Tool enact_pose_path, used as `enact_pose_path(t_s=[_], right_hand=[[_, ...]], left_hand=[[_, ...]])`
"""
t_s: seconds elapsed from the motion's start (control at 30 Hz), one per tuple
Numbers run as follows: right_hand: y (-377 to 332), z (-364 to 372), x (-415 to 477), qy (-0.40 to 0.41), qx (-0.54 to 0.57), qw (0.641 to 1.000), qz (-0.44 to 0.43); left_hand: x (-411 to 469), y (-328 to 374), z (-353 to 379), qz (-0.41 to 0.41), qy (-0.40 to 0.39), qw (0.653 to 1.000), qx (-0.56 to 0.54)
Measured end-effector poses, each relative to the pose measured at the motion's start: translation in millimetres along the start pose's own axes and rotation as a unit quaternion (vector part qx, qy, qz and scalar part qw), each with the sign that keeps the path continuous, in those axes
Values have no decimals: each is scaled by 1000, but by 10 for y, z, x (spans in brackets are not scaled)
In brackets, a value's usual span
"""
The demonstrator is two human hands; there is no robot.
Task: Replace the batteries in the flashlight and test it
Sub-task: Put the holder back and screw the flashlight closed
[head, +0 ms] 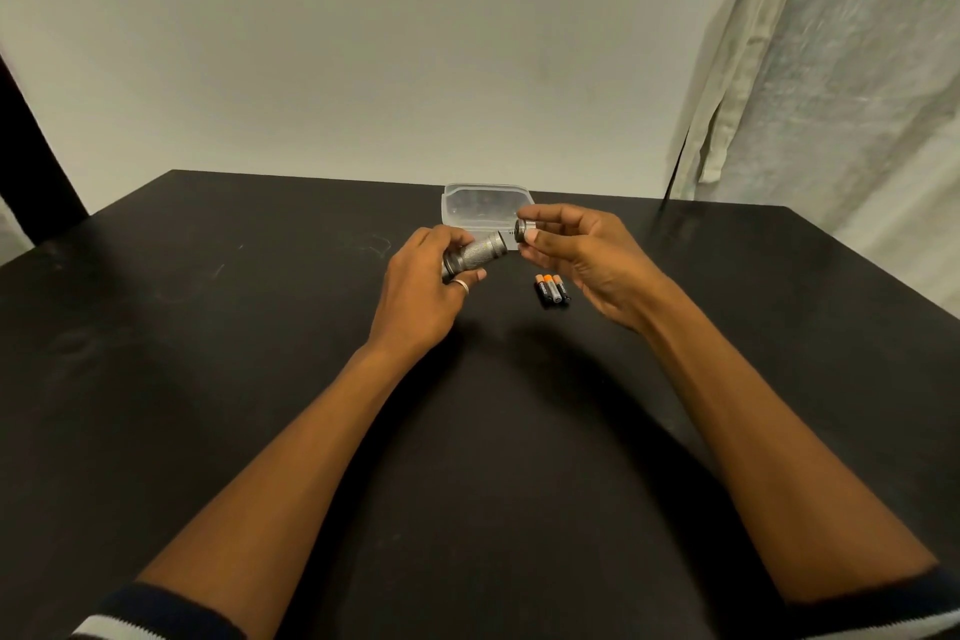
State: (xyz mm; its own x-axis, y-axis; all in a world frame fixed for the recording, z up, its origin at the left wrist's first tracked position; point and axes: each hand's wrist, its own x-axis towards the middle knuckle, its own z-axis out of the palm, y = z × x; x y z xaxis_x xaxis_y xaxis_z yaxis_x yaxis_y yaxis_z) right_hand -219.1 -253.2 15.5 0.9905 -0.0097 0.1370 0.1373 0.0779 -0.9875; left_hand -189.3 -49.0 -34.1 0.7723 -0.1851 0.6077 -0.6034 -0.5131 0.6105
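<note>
Flashlight disassembly, head view. The left hand (423, 281) is gripping the knurled metal flashlight body (475, 255), holding it tilted above the black table (208, 327) with its open end pointing toward the right hand. The right hand (576, 250) is pinching the detached end cap (523, 229) between thumb and fingertips, holding it just beside the open end of the body but apart from it; a small gap is showing between the two parts. Three AAA batteries (552, 290), black with orange ends, are lying side by side on the table below the right hand, touching one another. A clear plastic container (485, 203) is sitting behind both hands near the far table edge.

Progress, as judged from this arrangement: the flashlight is standing open, so the unscrewing step appears done or, alternatively, the cap is being brought back for closing; the view is not settling which. Whether the batteries on the table are the old set or the fresh set cannot be told, and the inside of the body is hidden. Closing the cap and testing the light are remaining in either case.
</note>
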Motion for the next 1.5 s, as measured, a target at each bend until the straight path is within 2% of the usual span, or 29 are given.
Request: enact_pose_path(t_s=[0.13, 0.4, 1.03, 1.27, 1.5], right_hand=[[22, 16, -7, -2, -88, 996, -21], [42, 12, -4, 12, -163, 985, -49], [65, -5, 3, -9, -177, 983, -55], [74, -5, 6, -18, -123, 992, -28], [86, -6, 21, -2, -170, 985, -27]], left_hand=[[-2, -10, 4, -2, -2, 1000, 0], [-1, -12, 7, 4, -3, 1000, 0], [-10, 2, -8, 12, -8, 1000, 7], [-14, 14, -13, 15, -7, 1000, 3], [-15, 15, -17, 19, -10, 1000, 7]])
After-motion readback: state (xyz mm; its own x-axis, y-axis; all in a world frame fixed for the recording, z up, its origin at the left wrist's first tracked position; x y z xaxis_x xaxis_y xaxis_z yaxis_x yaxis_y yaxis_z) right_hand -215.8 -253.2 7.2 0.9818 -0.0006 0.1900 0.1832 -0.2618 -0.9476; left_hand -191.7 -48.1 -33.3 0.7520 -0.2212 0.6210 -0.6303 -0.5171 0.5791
